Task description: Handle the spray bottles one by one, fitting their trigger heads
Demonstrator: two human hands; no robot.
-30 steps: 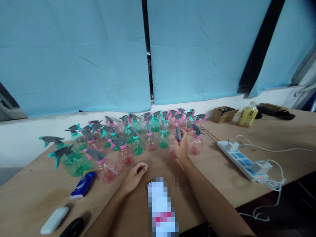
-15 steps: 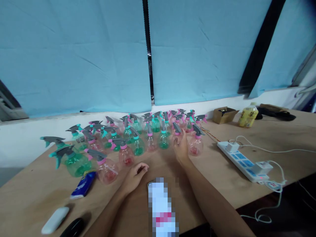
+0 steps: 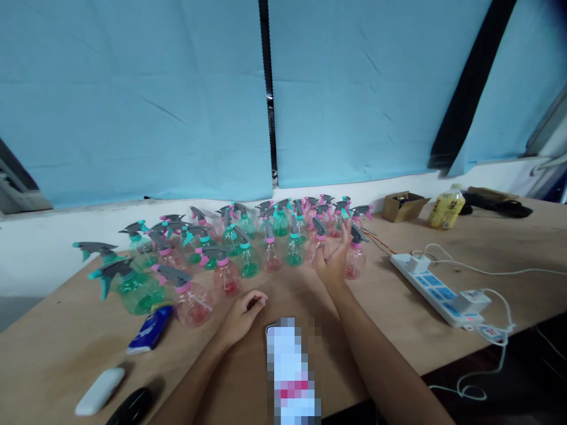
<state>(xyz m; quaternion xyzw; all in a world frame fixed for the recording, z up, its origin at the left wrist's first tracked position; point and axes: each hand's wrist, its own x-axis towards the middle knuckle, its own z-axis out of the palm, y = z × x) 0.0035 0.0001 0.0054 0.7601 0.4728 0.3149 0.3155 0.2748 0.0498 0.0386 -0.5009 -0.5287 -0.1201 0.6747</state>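
My right hand (image 3: 333, 260) is open, thumb and fingers apart, between two pink spray bottles. One pink spray bottle (image 3: 319, 236) stands just behind its thumb, and the other pink spray bottle (image 3: 355, 262) is beside its fingers. I cannot tell whether the hand touches either. My left hand (image 3: 247, 310) rests on the table, fingers loosely curled in and nothing visible in them. Nearest to it are a pink spray bottle with a grey trigger head (image 3: 227, 280) and another pink spray bottle (image 3: 194, 306). A green spray bottle (image 3: 249, 262) stands farther back.
Several more pink and green spray bottles crowd the back of the wooden table (image 3: 283, 295). A blurred-out phone (image 3: 290, 360) lies between my arms. At left are a blue tube (image 3: 150, 330) and a white case (image 3: 100, 391). A power strip (image 3: 436, 289) with cables lies at right.
My right hand has opened and shifted right, from the front pink spray bottle toward the one at its right. My left hand stays in place.
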